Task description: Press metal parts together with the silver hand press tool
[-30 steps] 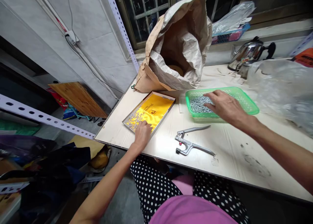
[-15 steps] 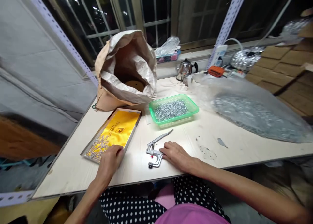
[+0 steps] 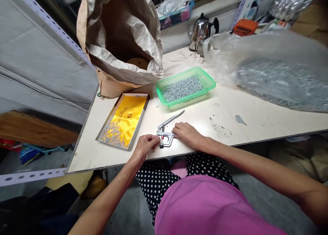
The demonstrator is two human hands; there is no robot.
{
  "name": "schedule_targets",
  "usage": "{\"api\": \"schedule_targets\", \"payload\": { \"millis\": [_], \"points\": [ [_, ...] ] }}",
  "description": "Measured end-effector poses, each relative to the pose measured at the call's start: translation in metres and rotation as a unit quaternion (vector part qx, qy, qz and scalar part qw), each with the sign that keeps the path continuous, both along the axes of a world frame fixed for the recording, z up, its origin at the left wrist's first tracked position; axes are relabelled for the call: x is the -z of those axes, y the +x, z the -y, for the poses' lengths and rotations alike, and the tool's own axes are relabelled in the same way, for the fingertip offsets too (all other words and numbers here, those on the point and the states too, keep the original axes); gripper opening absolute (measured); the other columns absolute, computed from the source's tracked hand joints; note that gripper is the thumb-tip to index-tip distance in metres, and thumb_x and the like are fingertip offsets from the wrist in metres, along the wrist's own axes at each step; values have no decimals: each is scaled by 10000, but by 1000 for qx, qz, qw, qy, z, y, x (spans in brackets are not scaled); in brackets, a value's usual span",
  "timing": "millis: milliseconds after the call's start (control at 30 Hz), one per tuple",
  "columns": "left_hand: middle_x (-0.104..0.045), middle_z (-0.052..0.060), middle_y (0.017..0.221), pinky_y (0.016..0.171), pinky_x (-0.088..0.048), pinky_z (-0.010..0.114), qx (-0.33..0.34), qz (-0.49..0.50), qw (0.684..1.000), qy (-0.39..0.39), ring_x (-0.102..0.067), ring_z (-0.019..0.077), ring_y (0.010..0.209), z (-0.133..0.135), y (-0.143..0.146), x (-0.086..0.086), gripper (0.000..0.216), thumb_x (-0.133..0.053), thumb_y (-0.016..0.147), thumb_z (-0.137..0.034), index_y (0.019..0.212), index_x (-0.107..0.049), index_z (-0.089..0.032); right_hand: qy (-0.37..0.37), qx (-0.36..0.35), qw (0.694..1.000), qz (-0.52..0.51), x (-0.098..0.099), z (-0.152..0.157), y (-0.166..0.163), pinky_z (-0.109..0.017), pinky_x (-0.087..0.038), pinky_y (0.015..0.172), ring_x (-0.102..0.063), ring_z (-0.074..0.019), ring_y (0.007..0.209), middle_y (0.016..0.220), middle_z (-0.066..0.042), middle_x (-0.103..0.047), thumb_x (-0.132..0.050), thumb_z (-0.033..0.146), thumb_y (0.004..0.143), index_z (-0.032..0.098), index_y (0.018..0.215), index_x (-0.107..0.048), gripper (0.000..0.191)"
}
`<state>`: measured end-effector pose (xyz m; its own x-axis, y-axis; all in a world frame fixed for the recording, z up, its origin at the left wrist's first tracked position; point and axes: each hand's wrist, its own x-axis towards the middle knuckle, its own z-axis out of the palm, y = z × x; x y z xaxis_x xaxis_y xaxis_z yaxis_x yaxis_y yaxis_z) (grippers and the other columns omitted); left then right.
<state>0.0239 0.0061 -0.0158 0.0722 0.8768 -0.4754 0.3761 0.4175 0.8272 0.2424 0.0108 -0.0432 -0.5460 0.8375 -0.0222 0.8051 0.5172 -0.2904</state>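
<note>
My right hand is closed round the lower handle of metal snap-fastener pliers, which rest on the table. The pliers' upper lever stands apart from that handle, and the jaws are parted, with a small red piece between them. My left hand pinches at the jaws from the left; whatever its fingertips hold is too small and hidden to make out. Left of it lies a shallow tray lined with yellow cloth, with many small silvery metal pins heaped at its near end.
A green plastic basket full of small metal pieces stands behind the pliers. A large paper sack gapes at back left. A clear bag of metal parts lies at right. Behind are a kettle and an orange object.
My left hand has moved right from the tray's near right edge to the pliers' jaws. My right hand stays at the handle. The camera view has tilted downward.
</note>
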Motion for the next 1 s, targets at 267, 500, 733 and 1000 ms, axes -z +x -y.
{"api": "schedule_targets", "payload": {
  "millis": [267,500,733,1000],
  "points": [
    [-511,-35,484,421,-262,205,16,-57,998,-14,-371,65,427,2,8,6,292,-708,683,-414,621,-628,-140,63,-5,998,-26,13,2,2,-318,-279,691,-492,-208,867,933,-76,-610,-551,220,959,158,908,-623,108],
    [-465,-52,430,413,-253,207,41,-104,993,-35,-354,63,392,-2,10,6,251,-677,722,-340,577,-583,-158,80,2,996,-30,16,3,3,-323,-265,689,-477,-205,851,906,-72,-604,-533,228,970,163,908,-620,125],
    [-474,-44,416,421,-294,204,134,-114,979,-106,-382,69,392,-18,11,-3,275,-688,706,-336,533,-563,-163,62,-3,998,-17,15,4,2,-329,-309,710,-506,-219,885,941,-85,-622,-550,260,966,162,935,-631,131],
    [-526,-31,445,431,-369,198,143,-84,969,-183,-455,72,404,-13,9,-3,333,-780,639,-403,554,-575,-154,56,-39,996,-50,0,-14,24,-507,-342,1012,-368,-374,1309,1460,-215,-411,-750,564,752,144,1328,-486,760]
  ]
}}
